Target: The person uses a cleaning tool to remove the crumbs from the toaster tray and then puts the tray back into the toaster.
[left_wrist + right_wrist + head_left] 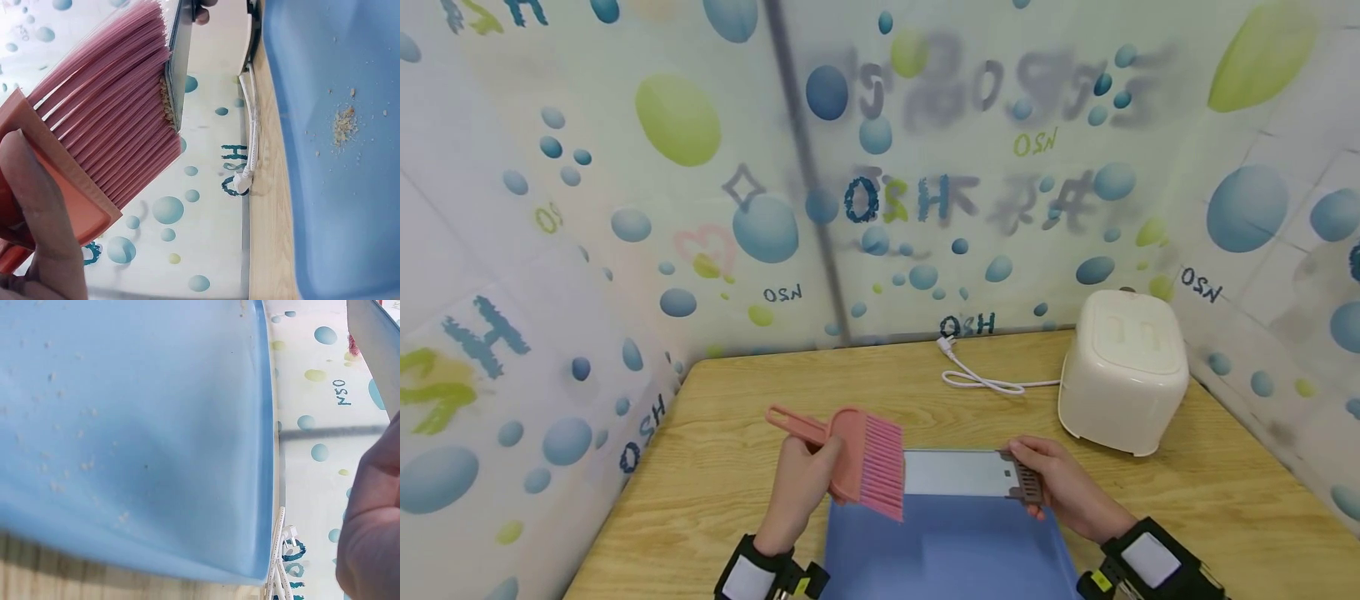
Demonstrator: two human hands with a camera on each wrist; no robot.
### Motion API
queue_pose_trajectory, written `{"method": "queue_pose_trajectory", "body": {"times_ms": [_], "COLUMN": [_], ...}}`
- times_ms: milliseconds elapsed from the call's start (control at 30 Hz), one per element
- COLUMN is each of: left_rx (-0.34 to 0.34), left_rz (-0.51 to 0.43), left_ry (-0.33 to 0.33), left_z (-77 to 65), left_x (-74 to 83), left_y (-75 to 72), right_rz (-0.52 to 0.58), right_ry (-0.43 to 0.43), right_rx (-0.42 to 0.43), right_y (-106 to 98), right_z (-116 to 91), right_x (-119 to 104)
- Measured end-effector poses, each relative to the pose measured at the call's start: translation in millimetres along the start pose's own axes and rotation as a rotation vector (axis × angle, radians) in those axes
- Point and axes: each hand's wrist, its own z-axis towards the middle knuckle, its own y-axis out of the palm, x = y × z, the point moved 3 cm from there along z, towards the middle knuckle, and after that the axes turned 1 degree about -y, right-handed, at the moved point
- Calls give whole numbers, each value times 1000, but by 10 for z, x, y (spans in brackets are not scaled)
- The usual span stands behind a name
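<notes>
My left hand [796, 492] grips a pink hand brush [880, 462] near its handle. The bristles point right and meet the left end of a flat metal crumb tray [951, 472]. My right hand [1067, 487] pinches that tray by its brown slotted end. In the left wrist view, crumbs [167, 103] lie along the tray where the bristles touch it. Below both hands is a blue tray [955, 550], with a small pile of crumbs [344, 125] on it in the left wrist view. Scattered crumbs [87, 465] dot it in the right wrist view.
A cream toaster [1123, 383] stands at the right of the wooden table [737, 400]. Its white cord [973, 381] and plug lie on the table behind the blue tray. A patterned curtain [925, 250] encloses the back and sides.
</notes>
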Motion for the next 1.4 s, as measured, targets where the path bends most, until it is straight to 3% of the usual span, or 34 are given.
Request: {"method": "queue_pose_trajectory", "body": {"times_ms": [367, 700, 967, 1400], "left_rx": [11, 24, -26, -99], "left_rz": [-42, -39, -82, -58], "left_ry": [14, 113, 119, 174], "left_z": [-13, 7, 58, 111], "left_x": [13, 91, 196, 314], "left_y": [-26, 10, 162, 429], "right_rz": [7, -4, -12, -52], "right_ry": [3, -1, 1, 2], "right_rx": [17, 28, 27, 27], "right_y": [-54, -45, 10, 111], "right_z": [-28, -42, -22, 19], "right_x": [33, 21, 7, -27]}}
